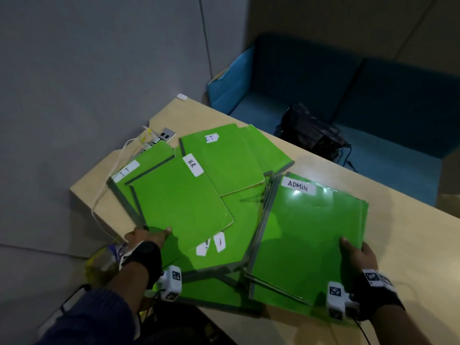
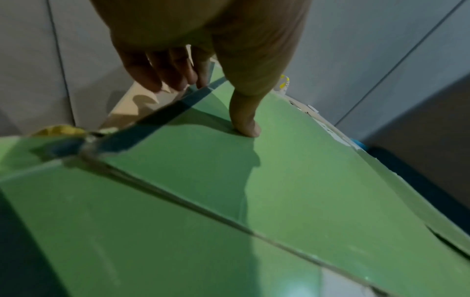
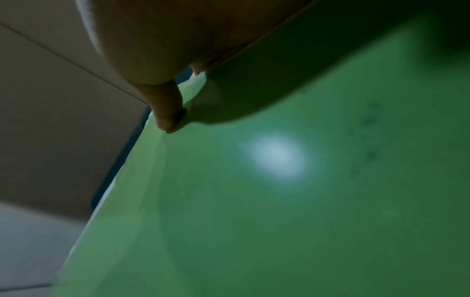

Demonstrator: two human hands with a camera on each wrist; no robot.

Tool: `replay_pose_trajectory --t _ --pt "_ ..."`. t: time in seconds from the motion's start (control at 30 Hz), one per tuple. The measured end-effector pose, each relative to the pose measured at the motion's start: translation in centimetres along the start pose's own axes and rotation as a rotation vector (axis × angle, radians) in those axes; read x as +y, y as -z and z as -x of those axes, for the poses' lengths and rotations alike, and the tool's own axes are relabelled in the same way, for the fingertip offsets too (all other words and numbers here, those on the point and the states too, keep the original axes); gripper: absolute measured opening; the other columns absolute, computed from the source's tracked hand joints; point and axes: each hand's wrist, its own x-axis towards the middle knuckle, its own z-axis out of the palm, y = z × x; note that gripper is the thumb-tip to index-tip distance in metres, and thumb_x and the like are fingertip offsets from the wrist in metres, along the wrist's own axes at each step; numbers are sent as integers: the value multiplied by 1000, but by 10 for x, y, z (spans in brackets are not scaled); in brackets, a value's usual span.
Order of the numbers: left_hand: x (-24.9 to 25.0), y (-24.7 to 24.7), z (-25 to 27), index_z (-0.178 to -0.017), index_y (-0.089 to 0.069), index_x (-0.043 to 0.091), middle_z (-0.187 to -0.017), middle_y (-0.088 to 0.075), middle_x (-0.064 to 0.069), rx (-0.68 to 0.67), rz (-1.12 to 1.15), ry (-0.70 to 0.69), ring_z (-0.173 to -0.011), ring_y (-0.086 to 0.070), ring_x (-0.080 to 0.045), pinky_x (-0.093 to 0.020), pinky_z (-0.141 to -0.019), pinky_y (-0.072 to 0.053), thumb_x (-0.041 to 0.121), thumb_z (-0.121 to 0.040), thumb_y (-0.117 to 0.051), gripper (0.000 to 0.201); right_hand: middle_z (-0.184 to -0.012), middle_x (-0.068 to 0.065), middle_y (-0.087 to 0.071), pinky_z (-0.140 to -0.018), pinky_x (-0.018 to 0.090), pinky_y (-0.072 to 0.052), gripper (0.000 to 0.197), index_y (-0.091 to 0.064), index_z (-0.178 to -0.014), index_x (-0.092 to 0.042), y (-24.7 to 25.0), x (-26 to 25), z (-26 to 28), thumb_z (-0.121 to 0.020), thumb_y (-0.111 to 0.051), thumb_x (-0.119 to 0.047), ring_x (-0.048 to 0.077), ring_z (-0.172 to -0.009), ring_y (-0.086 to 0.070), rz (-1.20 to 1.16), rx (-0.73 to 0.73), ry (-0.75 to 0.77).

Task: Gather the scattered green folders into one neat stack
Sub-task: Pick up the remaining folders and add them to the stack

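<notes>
Nearest me, my right hand (image 1: 358,252) grips the near right corner of the ADMIN folder (image 1: 308,235), thumb on top and the fingers hidden beneath; that folder tops a small pile whose edges fan out below it. My left hand (image 1: 146,236) holds the near corner of the H.R folder (image 1: 179,202): in the left wrist view the thumb (image 2: 245,118) presses flat on the green cover while the fingers (image 2: 167,68) curl down past its grey spine. Both wrists wear black straps with white marker blocks.

The green folders lie overlapping across the pale wooden surface (image 1: 403,235), some hanging over its near edge. I count at least seven; the buried ones I cannot separate. Two show I.T labels: one (image 1: 224,158) at the back and one (image 1: 139,168) on the left.

Behind them a socket box (image 1: 164,135) feeds a white cable (image 1: 109,178) off the left edge. Farther off stand grey wall panels, a blue sofa (image 1: 398,95), a black bag (image 1: 311,130) and one blue folder (image 1: 231,83).
</notes>
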Motion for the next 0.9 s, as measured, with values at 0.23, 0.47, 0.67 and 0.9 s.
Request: replay_pose_trajectory --t 0.23,0.47,0.67,0.9 --pt "-2 6 -14 -131 -52 -2 -124 -63 -24 -155 521 64 -99 -65 -39 -47 -91 -52 35 -56 -94 94 -102 16 -68 -89 54 -53 42 -59 -119 -9 -5 -2 -4 -94 -60 -43 38 -87 -65 124 14 52" --pt "38 51 -33 -117 -62 19 -117 -70 -11 -269 731 -271 -106 -65 -35 -59 -94 -48 25 -69 -84 53 -106 17 -65 -79 41 -49 40 -57 -126 -9 -7 -8 0 -98 -58 -38 29 -80 -62 142 14 59" --pt "156 0 -68 -137 -45 15 -139 -54 -17 -281 724 -298 -113 -60 -39 -60 -91 -49 45 -38 -96 116 -108 16 -66 -88 49 -53 40 -59 -127 -11 -10 -7 -1 -97 -59 -37 35 -90 -64 129 47 47" --pt "197 -20 -5 -148 -29 1 -152 -36 -17 -146 230 -156 -133 -44 -36 -41 -108 -40 39 -84 -70 85 -110 15 -69 -84 46 -55 38 -60 -126 -15 -10 -6 -5 -96 -61 -38 32 -88 -65 112 46 20"
